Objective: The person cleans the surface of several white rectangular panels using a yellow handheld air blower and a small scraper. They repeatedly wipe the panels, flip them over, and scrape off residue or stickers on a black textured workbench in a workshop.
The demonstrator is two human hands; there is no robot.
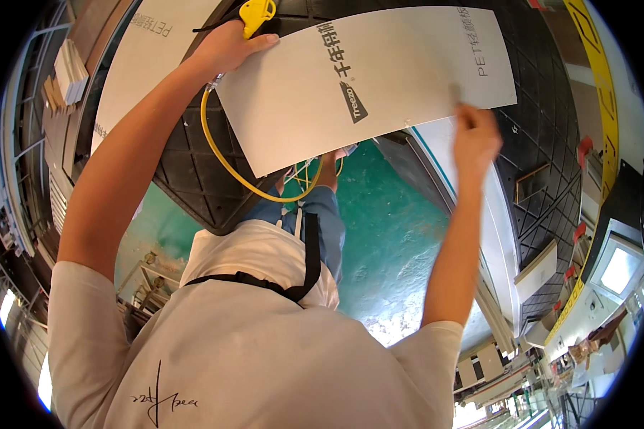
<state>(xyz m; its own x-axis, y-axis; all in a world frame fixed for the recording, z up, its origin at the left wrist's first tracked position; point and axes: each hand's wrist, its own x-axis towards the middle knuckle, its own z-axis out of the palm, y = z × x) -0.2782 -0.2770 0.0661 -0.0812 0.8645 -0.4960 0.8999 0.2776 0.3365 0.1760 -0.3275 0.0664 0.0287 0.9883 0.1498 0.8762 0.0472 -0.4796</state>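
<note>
A: Where is the white panel [401, 79], and how are the hands?

B: It lies between them over the black table [186, 168], its near edge reaching out over a gap. The left hand [225, 50] is wrapped around what looks like a yellow air gun [257, 16], its thumb by the panel's corner. The right hand [478, 136] is curled beside the near edge, too blurred for me to tell whether it pinches anything

A: How would the panel handle?

B: I'd judge it stiff, thin and fairly light, with a smooth face that could slide and corners that could chip. I'd grip both short ends, one just beside the left hand, the other beyond the right

A: And the surroundings?

B: The table is grooved and shows beside both hands. A yellow hose [212, 145] loops below the left hand, a second white panel [143, 61] lies left of it, and green floor [386, 193] shows lower down, between the two
</note>
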